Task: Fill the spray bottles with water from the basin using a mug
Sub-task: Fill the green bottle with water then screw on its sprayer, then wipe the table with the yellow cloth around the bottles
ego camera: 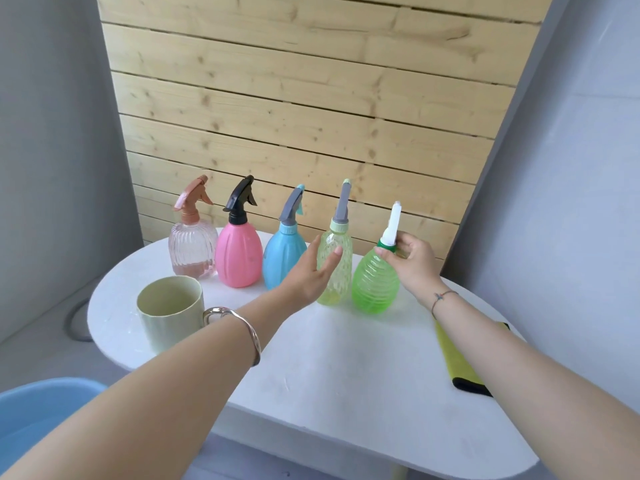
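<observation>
Your right hand point(412, 261) is pinching the green collar point(386, 244) of the bright green spray bottle point(375, 285), thumb and fingertips curled round it just under the white sprayer. This looks like the unscrewing step, so you are wanting a firm twist at the collar, not at the tall nozzle.

Your left hand point(311, 271) is hovering flat and open, fingers straight, holding nothing, in front of the pale yellow-green bottle point(337, 289). Whether it is touching that bottle, I cannot tell. Bringing it onto the green bottle's belly would be steadying things; thin ribbed plastic is probably light and ready to spin.

The five bottles are standing upright in a row at the back of the white desk point(329, 358). The neighbours are crowding you: the yellow-green one is just beside, then the blue bottle point(280, 258), the pink bottle point(239, 258) and the clear ribbed bottle point(190, 251).

The pale green mug point(169, 313) is waiting near the left edge, and the blue basin point(34, 410) is sitting low beyond it. A yellow cloth point(460, 362) is lying under your right forearm.
</observation>
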`<state>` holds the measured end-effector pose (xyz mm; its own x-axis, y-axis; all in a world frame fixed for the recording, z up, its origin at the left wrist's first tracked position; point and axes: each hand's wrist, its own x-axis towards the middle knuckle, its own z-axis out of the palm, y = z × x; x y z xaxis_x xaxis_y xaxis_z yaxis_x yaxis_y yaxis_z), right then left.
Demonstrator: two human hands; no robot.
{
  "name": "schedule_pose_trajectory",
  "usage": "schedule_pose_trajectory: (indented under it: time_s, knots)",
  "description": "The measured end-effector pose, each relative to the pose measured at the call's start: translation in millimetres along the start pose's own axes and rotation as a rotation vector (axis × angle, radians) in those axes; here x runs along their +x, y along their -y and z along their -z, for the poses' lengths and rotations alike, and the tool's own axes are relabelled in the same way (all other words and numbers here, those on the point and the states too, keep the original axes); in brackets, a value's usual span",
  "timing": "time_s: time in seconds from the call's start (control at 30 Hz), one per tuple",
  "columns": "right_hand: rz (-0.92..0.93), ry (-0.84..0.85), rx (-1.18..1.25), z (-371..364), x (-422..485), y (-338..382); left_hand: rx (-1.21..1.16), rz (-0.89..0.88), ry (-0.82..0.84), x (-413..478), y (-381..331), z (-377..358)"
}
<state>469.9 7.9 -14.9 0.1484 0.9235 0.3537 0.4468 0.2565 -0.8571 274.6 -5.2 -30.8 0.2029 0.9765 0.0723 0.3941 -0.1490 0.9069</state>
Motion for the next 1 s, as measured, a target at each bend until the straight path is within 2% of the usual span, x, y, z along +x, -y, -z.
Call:
schedule_pose_trajectory:
  time_s: [0.37,0.47,0.57,0.73,0.8,0.9,1.0]
  knots:
    - [0.007,0.007,-0.004,-5.4,-0.8,-9.4,-0.019,-0.009,-0.035,0.8,2.1,-5.7]
    - [-0.012,0.061,-0.046,1.2,-5.6,-10.9,-0.066,-0.012,-0.079,-3.6,2.8,-9.5]
    - [-0.039,0.103,-0.150,23.6,-21.5,-26.2,-0.093,-0.022,-0.163,-13.8,6.1,-16.2]
    - [-0.144,-0.034,-0.527,97.4,-68.6,-83.9,-0.039,-0.110,-0.227,-51.4,8.0,-45.5]
    - [-0.223,0.066,-0.690,114.1,-88.1,-108.3,0.050,-0.155,-0.173,-63.9,8.1,-60.0]
    - [-0.256,0.329,-0.927,123.0,-107.9,-125.0,0.303,-0.271,-0.054,-76.8,5.0,-85.1]
    - [-0.276,0.399,-0.983,121.5,-114.3,-115.7,0.465,-0.292,0.063,-88.2,5.2,-108.6]
